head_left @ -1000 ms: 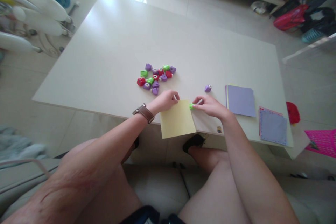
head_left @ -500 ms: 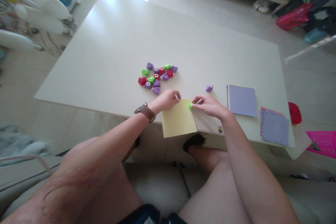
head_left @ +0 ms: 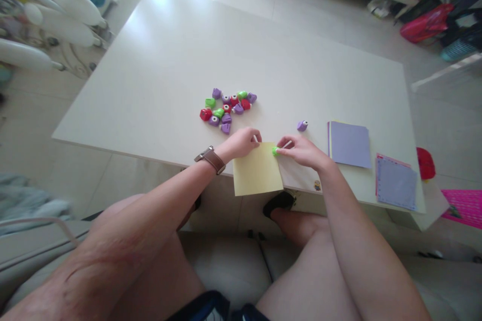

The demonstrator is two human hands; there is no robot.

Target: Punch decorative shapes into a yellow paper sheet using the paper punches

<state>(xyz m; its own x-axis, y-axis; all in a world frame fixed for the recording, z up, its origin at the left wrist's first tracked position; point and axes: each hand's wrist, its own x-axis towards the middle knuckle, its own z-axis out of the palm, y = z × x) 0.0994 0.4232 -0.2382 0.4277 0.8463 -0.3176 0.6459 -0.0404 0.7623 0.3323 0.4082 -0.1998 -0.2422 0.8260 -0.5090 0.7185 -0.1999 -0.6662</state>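
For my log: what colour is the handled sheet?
The sheet is pale yellow, seen in the head view.

Sheet (head_left: 258, 175) overhangs front edge of table (head_left: 263, 50). Punch cluster (head_left: 226, 109) behind-left, lone punch (head_left: 302, 126) behind-right. Paper stack (head_left: 350, 145) right of that; second stack (head_left: 396, 181) further right, nearer front.

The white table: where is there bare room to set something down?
The widest bare stretch of the white table lies beyond the colourful pile, towards the far edge. Another lies left of the pile. Crowded: the front, where left hand, yellow sheet, green piece and right hand bunch together, and the right, with the purple-topped stack and pale-topped stack.
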